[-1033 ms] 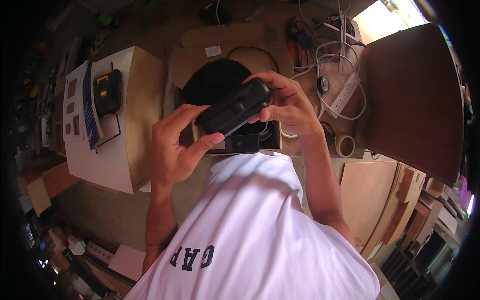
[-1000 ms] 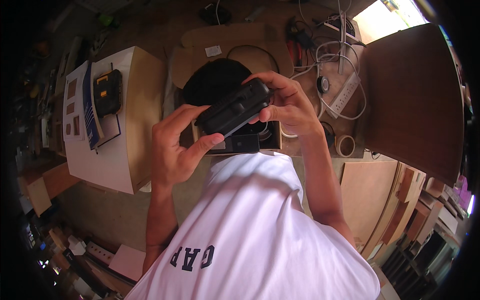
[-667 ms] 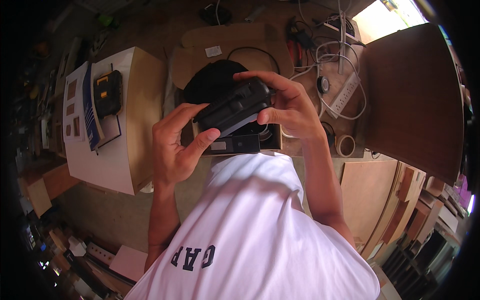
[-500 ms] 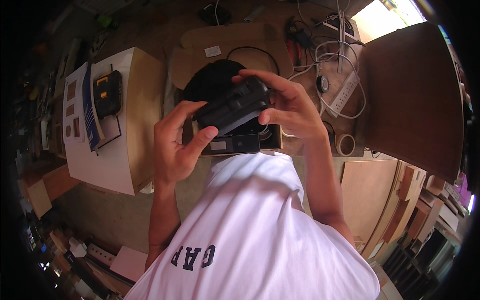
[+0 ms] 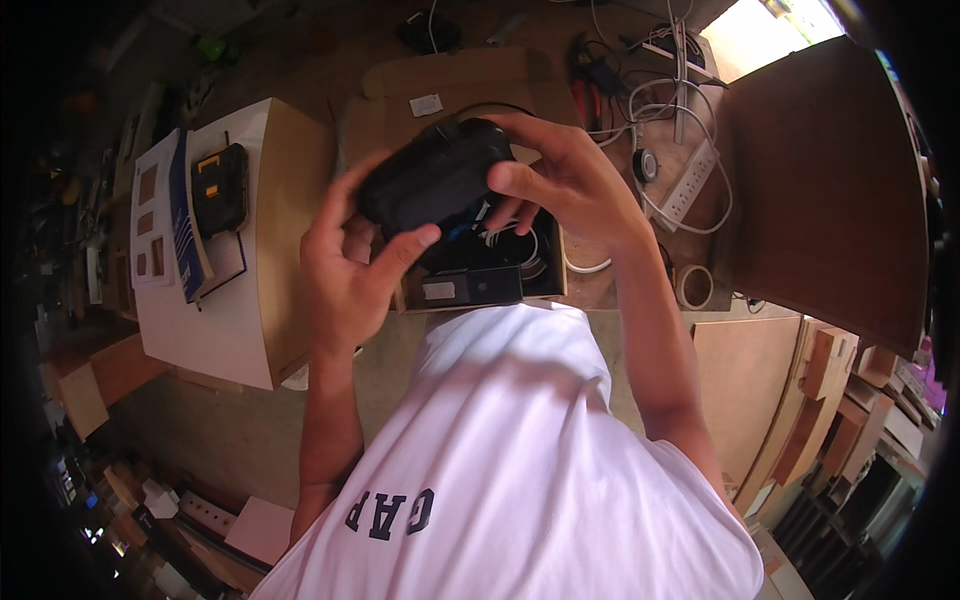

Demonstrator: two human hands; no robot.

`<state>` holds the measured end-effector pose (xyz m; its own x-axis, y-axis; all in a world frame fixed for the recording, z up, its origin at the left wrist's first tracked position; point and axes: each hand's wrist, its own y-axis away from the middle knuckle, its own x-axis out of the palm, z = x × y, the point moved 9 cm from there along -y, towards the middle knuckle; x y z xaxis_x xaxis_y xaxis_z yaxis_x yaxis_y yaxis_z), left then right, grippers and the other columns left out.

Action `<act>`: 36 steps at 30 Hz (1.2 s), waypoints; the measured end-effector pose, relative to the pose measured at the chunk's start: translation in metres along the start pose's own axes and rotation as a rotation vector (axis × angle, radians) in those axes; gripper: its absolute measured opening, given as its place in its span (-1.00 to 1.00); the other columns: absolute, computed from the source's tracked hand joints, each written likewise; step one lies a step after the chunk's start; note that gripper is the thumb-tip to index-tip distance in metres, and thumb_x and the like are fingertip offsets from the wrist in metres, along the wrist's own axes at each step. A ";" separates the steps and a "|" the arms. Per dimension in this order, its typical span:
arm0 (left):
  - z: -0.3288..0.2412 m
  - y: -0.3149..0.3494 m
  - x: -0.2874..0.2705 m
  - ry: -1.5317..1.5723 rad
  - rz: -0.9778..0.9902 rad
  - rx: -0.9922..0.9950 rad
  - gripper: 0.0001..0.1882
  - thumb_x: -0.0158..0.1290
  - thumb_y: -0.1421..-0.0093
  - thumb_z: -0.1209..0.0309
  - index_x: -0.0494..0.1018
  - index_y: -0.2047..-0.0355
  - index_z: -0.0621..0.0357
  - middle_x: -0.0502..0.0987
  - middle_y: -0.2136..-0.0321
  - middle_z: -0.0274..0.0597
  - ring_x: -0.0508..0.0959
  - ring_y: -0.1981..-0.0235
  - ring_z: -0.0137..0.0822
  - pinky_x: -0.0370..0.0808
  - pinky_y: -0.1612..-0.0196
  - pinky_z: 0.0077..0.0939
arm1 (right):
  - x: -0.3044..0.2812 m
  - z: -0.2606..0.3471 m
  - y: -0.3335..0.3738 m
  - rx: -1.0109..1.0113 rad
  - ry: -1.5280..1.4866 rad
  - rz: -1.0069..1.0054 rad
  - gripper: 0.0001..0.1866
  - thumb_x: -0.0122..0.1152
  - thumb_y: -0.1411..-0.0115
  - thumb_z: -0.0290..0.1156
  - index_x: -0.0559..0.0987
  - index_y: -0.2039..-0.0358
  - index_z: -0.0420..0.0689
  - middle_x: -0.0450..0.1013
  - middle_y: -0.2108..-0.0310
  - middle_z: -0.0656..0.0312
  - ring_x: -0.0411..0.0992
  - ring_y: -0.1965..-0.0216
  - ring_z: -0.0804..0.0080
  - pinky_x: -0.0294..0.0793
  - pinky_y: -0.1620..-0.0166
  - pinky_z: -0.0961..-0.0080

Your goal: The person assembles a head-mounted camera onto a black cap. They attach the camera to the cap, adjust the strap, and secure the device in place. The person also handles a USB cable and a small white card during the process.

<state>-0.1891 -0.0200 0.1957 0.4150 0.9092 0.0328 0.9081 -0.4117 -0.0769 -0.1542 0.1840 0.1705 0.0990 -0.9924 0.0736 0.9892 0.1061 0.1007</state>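
Open cardboard box (image 5: 545,285) is holding white cables (image 5: 510,240) and a black block (image 5: 470,288); above it, left hand (image 5: 345,265) and right hand (image 5: 560,180) are clasping a black case (image 5: 435,180), partly hiding the contents.

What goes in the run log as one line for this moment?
left hand: gripping black case | right hand: gripping same case | position: above open cardboard box | box contents: cables, dark
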 end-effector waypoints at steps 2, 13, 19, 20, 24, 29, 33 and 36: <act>-0.006 -0.008 -0.002 0.048 -0.026 -0.065 -0.36 0.41 -0.26 0.55 0.44 -0.31 0.34 0.64 -0.01 -0.08 0.64 -0.05 -0.35 0.59 -0.13 -0.50 | 0.000 0.005 -0.005 0.133 0.132 -0.002 -0.34 0.38 -0.41 0.06 0.62 -0.22 -0.30 0.68 0.29 0.14 0.70 0.27 0.46 0.68 0.32 0.50; 0.026 -0.022 -0.022 0.320 -0.006 -0.396 -0.50 0.25 -0.45 0.30 0.49 -0.27 0.33 0.66 -0.04 -0.09 0.66 -0.03 -0.33 0.61 -0.09 -0.38 | -0.012 -0.023 -0.045 0.293 0.342 -0.064 -0.05 0.35 -0.06 0.59 0.82 0.12 -0.18 0.60 0.43 0.18 0.60 0.29 0.37 0.52 0.29 0.39; 0.032 -0.017 -0.019 0.268 0.014 -0.376 -0.39 0.32 -0.38 0.41 0.41 -0.37 0.28 0.64 -0.07 -0.07 0.65 -0.02 -0.32 0.59 -0.13 -0.41 | -0.014 -0.036 -0.040 0.254 0.212 -0.078 -0.11 0.43 -0.04 0.54 0.81 0.19 -0.18 0.58 0.45 0.22 0.56 0.36 0.46 0.44 0.41 0.48; 0.031 -0.017 -0.018 0.266 0.014 -0.377 -0.37 0.32 -0.37 0.43 0.40 -0.38 0.28 0.64 -0.08 -0.06 0.65 -0.02 -0.32 0.59 -0.14 -0.41 | -0.015 -0.036 -0.039 0.257 0.198 -0.081 -0.21 0.47 -0.09 0.45 0.80 0.23 -0.16 0.57 0.45 0.28 0.53 0.37 0.53 0.44 0.37 0.53; 0.032 -0.018 -0.018 0.258 0.022 -0.372 -0.30 0.33 -0.35 0.47 0.34 -0.43 0.29 0.62 -0.12 -0.03 0.65 -0.05 -0.32 0.58 -0.18 -0.41 | -0.014 -0.027 -0.035 0.227 0.183 -0.087 -0.38 0.54 -0.19 0.27 0.77 0.26 -0.13 0.57 0.45 0.39 0.48 0.40 0.65 0.42 0.29 0.64; 0.027 -0.019 -0.020 0.248 0.026 -0.295 -0.24 0.36 -0.28 0.55 0.31 -0.45 0.33 0.61 -0.15 -0.04 0.62 -0.14 -0.28 0.52 -0.29 -0.36 | -0.012 -0.005 -0.028 0.146 0.264 -0.068 -0.28 0.54 -0.16 0.26 0.79 0.07 -0.22 0.68 0.30 0.20 0.58 0.31 0.48 0.53 0.20 0.52; 0.023 -0.020 -0.024 0.208 0.109 -0.233 -0.19 0.47 -0.18 0.54 0.36 -0.40 0.37 0.60 -0.18 -0.06 0.59 -0.20 -0.25 0.46 -0.35 -0.36 | -0.012 0.002 -0.020 -0.037 0.123 0.004 -0.46 0.57 -0.25 0.00 0.77 0.03 -0.25 0.70 0.21 0.21 0.59 0.23 0.48 0.55 0.11 0.50; 0.021 -0.016 -0.031 0.138 0.173 -0.136 -0.13 0.57 -0.08 0.45 0.39 -0.36 0.37 0.60 -0.18 -0.06 0.59 -0.22 -0.23 0.46 -0.36 -0.32 | -0.006 0.014 -0.004 -0.129 0.042 -0.050 -0.56 0.62 -0.22 -0.19 0.77 0.00 -0.21 0.69 0.22 0.25 0.58 0.22 0.48 0.55 0.10 0.47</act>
<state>-0.2179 -0.0407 0.1746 0.5605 0.8110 0.1676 0.8180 -0.5737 0.0410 -0.1605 0.1902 0.1837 0.0513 -0.9982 0.0302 0.9984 0.0506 -0.0253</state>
